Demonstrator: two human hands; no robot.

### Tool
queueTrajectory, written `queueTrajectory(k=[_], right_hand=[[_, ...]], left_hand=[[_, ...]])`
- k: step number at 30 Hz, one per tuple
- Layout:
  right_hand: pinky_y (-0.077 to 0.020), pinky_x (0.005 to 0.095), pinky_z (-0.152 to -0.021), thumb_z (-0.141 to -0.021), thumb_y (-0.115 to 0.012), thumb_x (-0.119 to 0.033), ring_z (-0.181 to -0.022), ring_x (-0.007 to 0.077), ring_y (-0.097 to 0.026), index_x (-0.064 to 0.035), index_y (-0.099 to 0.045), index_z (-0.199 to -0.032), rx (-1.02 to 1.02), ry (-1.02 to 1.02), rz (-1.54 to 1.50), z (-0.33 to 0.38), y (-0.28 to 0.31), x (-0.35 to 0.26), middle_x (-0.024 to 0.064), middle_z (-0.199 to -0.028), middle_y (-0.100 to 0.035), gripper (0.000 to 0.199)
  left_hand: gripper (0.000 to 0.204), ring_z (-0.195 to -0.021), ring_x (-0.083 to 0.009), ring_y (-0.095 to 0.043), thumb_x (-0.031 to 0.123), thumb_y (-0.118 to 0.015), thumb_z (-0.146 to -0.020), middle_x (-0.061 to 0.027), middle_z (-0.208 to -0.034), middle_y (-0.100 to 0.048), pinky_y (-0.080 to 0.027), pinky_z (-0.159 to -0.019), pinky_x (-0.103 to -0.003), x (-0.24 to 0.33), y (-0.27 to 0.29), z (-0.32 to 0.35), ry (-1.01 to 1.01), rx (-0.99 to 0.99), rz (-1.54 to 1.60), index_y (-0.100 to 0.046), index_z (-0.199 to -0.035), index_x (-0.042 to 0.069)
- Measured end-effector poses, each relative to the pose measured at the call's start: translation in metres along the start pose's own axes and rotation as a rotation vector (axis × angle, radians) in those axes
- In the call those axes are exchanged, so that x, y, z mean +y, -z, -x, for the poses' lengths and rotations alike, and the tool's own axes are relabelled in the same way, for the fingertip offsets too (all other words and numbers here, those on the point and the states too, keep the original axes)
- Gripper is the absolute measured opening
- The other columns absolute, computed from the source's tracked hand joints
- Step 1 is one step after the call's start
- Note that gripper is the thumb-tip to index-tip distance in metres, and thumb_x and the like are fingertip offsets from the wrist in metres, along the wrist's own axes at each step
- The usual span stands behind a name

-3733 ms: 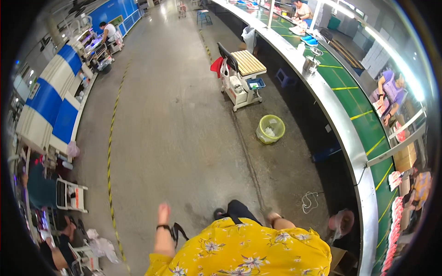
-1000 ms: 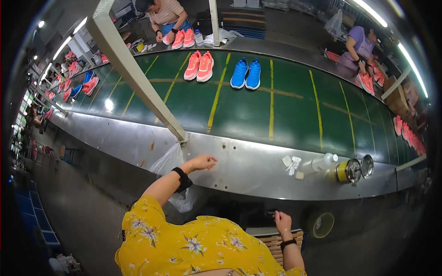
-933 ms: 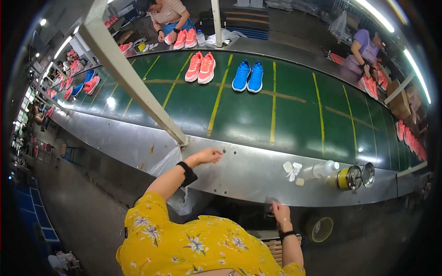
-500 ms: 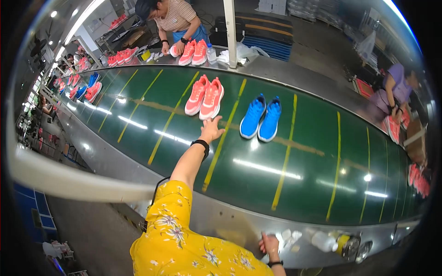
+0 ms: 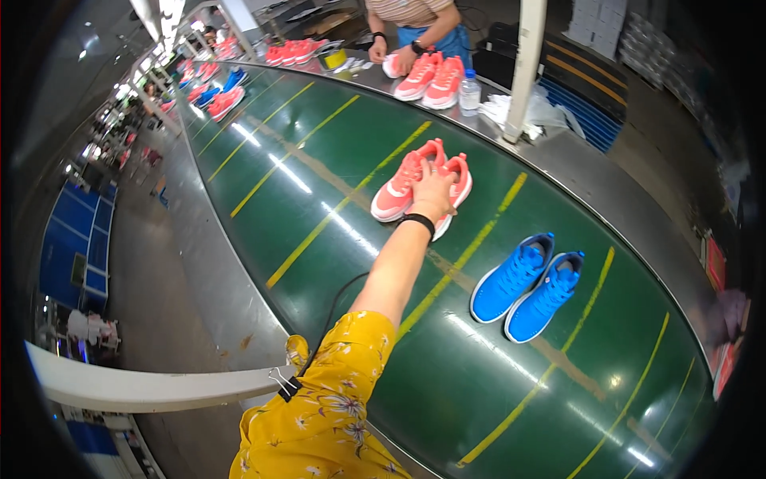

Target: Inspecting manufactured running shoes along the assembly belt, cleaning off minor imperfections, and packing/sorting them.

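Observation:
A pair of coral-pink sneakers [image 5: 395,191] stands side by side on the green conveyor belt [image 5: 311,191], toes toward me. My left hand [image 5: 433,194], a black band at its wrist, lies over the right shoe of the pair, its fingers curled over the lacing and gripping it. The hand covers much of that shoe's upper. Right of this pair, nearer to me, a pair of blue sneakers [image 5: 512,278] with white soles stands on the belt, untouched. My right hand is out of view.
Across the belt, a person [image 5: 415,40] handles a pink shoe beside a pink pair [image 5: 441,82], a bottle [image 5: 469,92] and a white post [image 5: 527,68]. More shoes [image 5: 227,102] stand up the belt at far left. A pale curved bar [image 5: 159,389] crosses at lower left.
My left hand has moved from just in front of the pink sneakers onto them and taken hold. The view has turned left, and my right hand has left it.

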State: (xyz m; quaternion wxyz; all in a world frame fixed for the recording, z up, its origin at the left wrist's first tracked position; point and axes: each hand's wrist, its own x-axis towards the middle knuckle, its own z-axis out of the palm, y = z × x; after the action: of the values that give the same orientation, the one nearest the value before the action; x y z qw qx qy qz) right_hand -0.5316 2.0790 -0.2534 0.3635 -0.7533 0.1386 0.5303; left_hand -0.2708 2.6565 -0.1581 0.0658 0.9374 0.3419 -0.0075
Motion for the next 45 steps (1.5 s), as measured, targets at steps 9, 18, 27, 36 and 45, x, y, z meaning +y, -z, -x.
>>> queueTrajectory(k=[9,18,27,36,45], right_hand=[[-0.0437,0.0298,-0.044,-0.093,-0.061,-0.049,-0.043,0.0144,-0.055,-0.0021,-0.072,-0.069,0.007,0.111,0.015,0.015,0.006,0.010,0.0075,-0.052,-0.061,0.055],[-0.0424,0.0274,-0.041,-0.094,-0.060,-0.046,-0.040,0.0129,-0.055,0.0007,-0.072,-0.068,0.063,0.184,-0.027,0.093,0.000,0.080,0.0083,-0.050,-0.061,0.055],[-0.0323,0.0260,-0.035,-0.100,-0.052,-0.045,-0.035,0.0107,-0.041,-0.0009,-0.070,-0.067,-0.066,0.082,-0.076,0.126,0.008,0.132,0.0022,-0.044,-0.050,0.058],[-0.0505,0.0301,-0.079,-0.095,-0.064,-0.031,-0.094,0.0169,-0.060,-0.0010,-0.047,-0.132,0.128,0.802,-0.204,0.123,-0.007,0.108,0.0102,-0.112,-0.058,0.051],[-0.0517,0.0367,-0.086,-0.080,-0.079,-0.032,-0.102,0.0250,-0.061,-0.0024,-0.033,-0.143,0.165,0.779,-0.038,0.100,-0.010,0.105,0.0191,-0.117,-0.057,0.083]], left_hand=[[0.030,-0.134,-0.0452,-0.035,0.022,-0.065,-0.086,-0.0223,-0.131,-0.052,-0.042,-0.092,-0.063,-0.007,-0.015,0.086,-0.028,0.245,-0.049,-0.065,-0.115,0.016],[0.053,-0.137,-0.0495,-0.030,0.024,-0.079,-0.068,-0.0267,-0.135,-0.046,-0.044,-0.093,-0.065,0.004,-0.006,0.261,-0.280,0.008,-0.091,-0.060,-0.118,0.019],[0.041,-0.131,-0.0463,-0.040,0.024,-0.076,-0.067,-0.0268,-0.136,-0.046,-0.041,-0.098,-0.058,0.036,0.030,0.495,-1.014,-0.149,0.053,-0.063,-0.105,0.018],[0.022,-0.134,-0.0389,-0.041,0.019,-0.066,-0.074,-0.0189,-0.145,-0.045,-0.033,-0.110,-0.055,-0.004,0.006,0.651,-1.425,-0.144,0.104,-0.062,-0.094,0.012],[0.077,-0.107,-0.0409,-0.054,0.014,-0.077,-0.074,-0.0195,-0.120,-0.055,-0.044,-0.096,-0.049,0.010,-0.009,0.734,-0.108,-0.064,0.862,-0.038,-0.141,0.015]])
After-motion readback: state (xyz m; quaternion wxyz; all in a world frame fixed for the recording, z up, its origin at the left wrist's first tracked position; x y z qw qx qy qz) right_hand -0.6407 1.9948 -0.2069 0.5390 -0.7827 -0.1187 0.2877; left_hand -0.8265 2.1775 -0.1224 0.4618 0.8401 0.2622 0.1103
